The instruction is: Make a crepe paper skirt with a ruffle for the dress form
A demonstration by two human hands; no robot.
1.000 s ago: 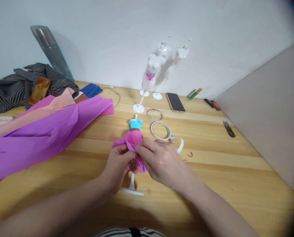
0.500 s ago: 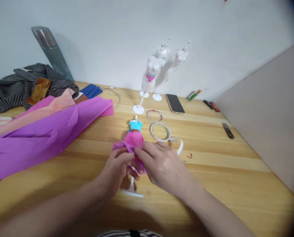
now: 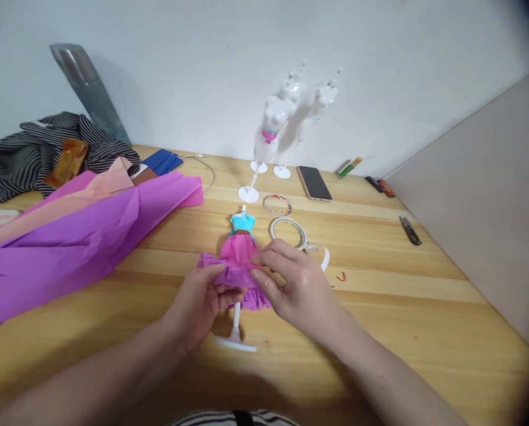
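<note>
A small dress form on a white stand lies tipped back on the table, dressed in a turquoise top, a brown waistband and a pink skirt. Around the skirt's lower part runs a purple paper ruffle. My left hand pinches the ruffle's left part, thumb on top and fingers beneath. On the right side, my right hand grips the ruffle's edge between thumb and fingers. The ruffle's far right underside is partly hidden by my right hand.
Purple and pink paper sheets cover the left, before a striped cloth. Behind stand white dress forms. Tape rolls, a phone and small snips lie to the right. A bottle leans by the wall.
My hands have moved apart along the ruffle, the right one shifting right and slightly up. More of the purple ruffle and the pink skirt now shows between them.
</note>
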